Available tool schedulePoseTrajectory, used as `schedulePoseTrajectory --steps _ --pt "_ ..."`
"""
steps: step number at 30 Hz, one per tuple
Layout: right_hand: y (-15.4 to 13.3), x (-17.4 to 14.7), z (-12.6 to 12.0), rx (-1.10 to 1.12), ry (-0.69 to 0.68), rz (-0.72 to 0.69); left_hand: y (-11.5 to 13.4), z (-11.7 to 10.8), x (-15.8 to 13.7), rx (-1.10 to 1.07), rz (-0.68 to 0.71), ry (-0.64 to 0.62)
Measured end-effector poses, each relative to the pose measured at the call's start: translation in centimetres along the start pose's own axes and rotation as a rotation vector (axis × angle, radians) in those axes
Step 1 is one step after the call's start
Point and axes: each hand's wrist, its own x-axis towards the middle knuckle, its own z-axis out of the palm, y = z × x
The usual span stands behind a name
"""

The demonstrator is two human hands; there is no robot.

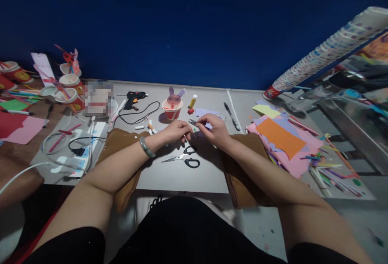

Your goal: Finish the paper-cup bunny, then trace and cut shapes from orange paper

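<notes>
My left hand point(179, 130), below a green bangle point(147, 147), has its fingers curled and pinched; whatever lies between them is too small to make out. My right hand point(214, 130) is close beside it, thumb and fingertips closed on a small dark, shiny piece point(193, 122) whose kind I cannot tell. Just below both hands, black-handled scissors point(191, 162) lie partly spread on the table. Beyond the hands stands a red and white paper cup point(172, 111) with a purple, long-eared paper figure point(174, 96) at its rim. A glue stick point(192, 101) stands near its red cap point(190, 111).
At left are a black glue gun point(135, 99) with its cord, a white power strip point(87, 151) and several decorated cups point(71, 81). A black marker point(232, 116), coloured paper point(280, 139) and a tall, leaning stack of cups point(327, 52) are at right. Brown cushions point(121, 139) lie under my forearms.
</notes>
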Motion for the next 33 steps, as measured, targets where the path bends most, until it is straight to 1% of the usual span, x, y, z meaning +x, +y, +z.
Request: schedulePoseTrajectory --steps 1,3,5,7,10,13,16,18,19,21,22,23,25,27,29,33 --pt "-0.1 -0.1 -0.2 -0.021 0.031 -0.065 0.2 0.0 0.1 -0.100 -0.055 -0.031" --pt "0.0 -0.4 -0.4 -0.068 0.024 -0.203 0.6 0.0 0.2 -0.244 -0.133 -0.067" --pt "0.4 -0.6 -0.3 -0.101 -0.029 -0.321 0.9 -0.1 0.2 -0.317 -0.163 -0.081" --pt "0.7 -0.8 -0.1 -0.130 -0.071 -0.395 1.0 -0.2 0.1 -0.340 -0.149 -0.098" --pt "1.0 -0.8 0.2 -0.194 -0.073 -0.449 0.8 -0.3 0.0 -0.345 -0.119 -0.118" --pt "0.9 -0.8 0.3 -0.217 -0.044 -0.498 0.6 -0.5 -0.1 -0.349 -0.104 -0.101" --pt "1.0 -0.9 0.3 -0.183 -0.071 -0.490 0.6 -0.6 0.0 -0.344 -0.100 -0.079" --pt "1.5 -0.9 0.5 -0.140 -0.080 -0.413 0.6 -0.7 0.0 -0.351 -0.097 -0.070" --pt "1.8 -0.7 0.7 -0.115 -0.054 -0.346 0.6 -0.7 0.1 -0.356 -0.093 -0.066" --pt "2.9 0.1 1.2 -0.077 0.051 -0.155 0.6 -0.7 0.1 -0.362 -0.078 -0.058" --pt "3.7 0.7 1.5 -0.070 0.117 -0.030 0.6 -0.7 0.1 -0.357 -0.074 -0.054" --pt "4.5 1.5 1.9 -0.069 0.155 0.088 0.5 -0.7 0.0 -0.347 -0.072 -0.050" --pt "6.3 3.4 2.7 -0.070 0.152 0.312 0.5 -0.7 -0.1 -0.319 -0.067 -0.045" --pt "7.8 5.3 3.6 -0.075 0.087 0.477 0.3 -0.8 -0.1 -0.288 -0.051 -0.045" --pt "8.9 6.9 4.3 -0.093 0.039 0.563 0.2 -0.9 -0.1 -0.265 -0.017 -0.051" --pt "9.4 8.6 5.3 -0.109 0.043 0.599 0.0 -1.1 0.0 -0.254 0.023 -0.050"
